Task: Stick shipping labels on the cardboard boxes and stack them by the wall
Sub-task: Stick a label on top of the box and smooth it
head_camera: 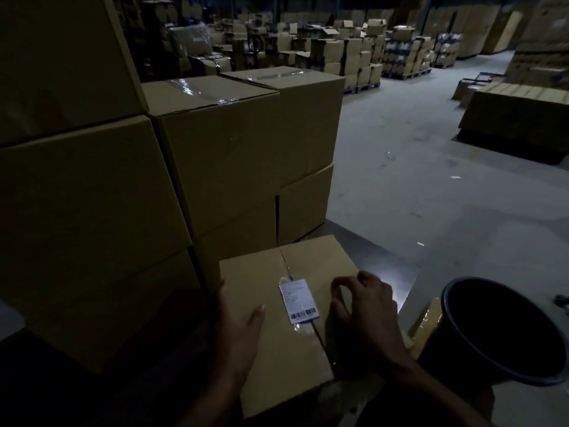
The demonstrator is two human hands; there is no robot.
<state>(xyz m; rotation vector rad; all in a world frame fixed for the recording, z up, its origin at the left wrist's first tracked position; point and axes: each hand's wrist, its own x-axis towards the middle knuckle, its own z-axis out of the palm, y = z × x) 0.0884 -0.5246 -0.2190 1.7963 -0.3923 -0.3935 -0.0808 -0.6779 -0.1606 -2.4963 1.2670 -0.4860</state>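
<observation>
Stack of boxes [221, 149]: left, far side. Box [286, 349]: near centre, on the tabletop [397, 282] (dim light). Bucket [505, 331]: right. Left hand [237, 331]: flat on box, fingers straight. Right hand [366, 312]: fingers curled, resting on box, holding nothing. Label [299, 301]: stuck to box top, between hands.

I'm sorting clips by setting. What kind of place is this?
Most likely a warehouse: stacked boxes close by, many more on pallets across a bare concrete floor, and a labelled box under the hands.
</observation>
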